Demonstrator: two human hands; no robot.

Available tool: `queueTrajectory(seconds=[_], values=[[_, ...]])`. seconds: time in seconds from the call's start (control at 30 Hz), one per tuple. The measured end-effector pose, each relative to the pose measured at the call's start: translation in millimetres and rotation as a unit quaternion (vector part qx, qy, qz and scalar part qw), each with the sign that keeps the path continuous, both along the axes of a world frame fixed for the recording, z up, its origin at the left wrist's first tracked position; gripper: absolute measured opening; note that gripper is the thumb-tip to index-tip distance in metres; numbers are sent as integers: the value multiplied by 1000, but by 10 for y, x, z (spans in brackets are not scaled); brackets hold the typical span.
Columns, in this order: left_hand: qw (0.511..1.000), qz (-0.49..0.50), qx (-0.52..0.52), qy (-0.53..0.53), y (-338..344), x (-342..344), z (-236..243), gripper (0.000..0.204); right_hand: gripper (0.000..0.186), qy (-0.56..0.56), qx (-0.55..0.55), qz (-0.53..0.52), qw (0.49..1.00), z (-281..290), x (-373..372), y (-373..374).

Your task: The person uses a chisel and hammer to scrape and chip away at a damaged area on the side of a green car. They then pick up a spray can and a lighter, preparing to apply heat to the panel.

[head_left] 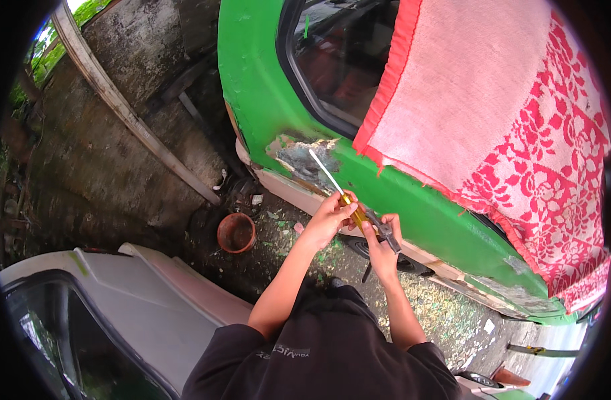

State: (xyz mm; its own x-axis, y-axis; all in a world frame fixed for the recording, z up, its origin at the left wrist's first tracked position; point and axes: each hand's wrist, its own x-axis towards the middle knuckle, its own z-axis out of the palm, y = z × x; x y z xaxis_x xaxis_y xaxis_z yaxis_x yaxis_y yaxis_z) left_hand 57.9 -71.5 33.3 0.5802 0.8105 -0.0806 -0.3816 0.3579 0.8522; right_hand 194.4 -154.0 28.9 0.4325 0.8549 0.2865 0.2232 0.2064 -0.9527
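Note:
A screwdriver (354, 212) with a clear yellow handle and a pale shaft is pinched in my left hand (332, 217); its tip points up and left toward the car. My right hand (384, 253) is closed around a dark, hammer-like metal tool (386, 232), its exact kind hard to tell. The two hands are close together, and the yellow handle's end reaches the right hand's fingers. Beyond the shaft lies a damaged patch (304, 160) on the green car body (252, 87), with paint gone and grey and brown filler or metal bared.
A pink and red patterned cloth (465, 100) drapes over the green car. A reddish-brown pot (237, 233) stands on the ground, which is littered with paint flakes. Behind me at left is a grey vehicle (179, 293). A long pale beam (132, 120) leans by the stained wall.

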Motion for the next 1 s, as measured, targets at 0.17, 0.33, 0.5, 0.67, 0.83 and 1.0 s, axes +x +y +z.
queueTrajectory(seconds=[0.17, 0.33, 0.5, 0.67, 0.83, 1.0], values=[[996, -44, -27, -72, 37, 27, 58, 12, 22, 257, -24, 1, 966, 189, -37, -152], [985, -73, -50, -150, 76, 75, 34, 12, 23, 280, 6, -20, 960, 117, 26, -160], [972, -71, -70, -212, 81, 130, 157, 15, 33, 307, 57, -83, 946, 57, -3, -136], [982, -51, -70, -166, 96, 144, 169, 16, 41, 378, 60, -122, 916, -25, -20, -251], [983, -31, -62, -167, 109, 239, 219, 17, 47, 358, 59, -123, 924, -103, -123, -375], [984, -17, -52, -170, 122, 285, 209, 17, 51, 382, 147, -159, 898, -5, -203, -412]])
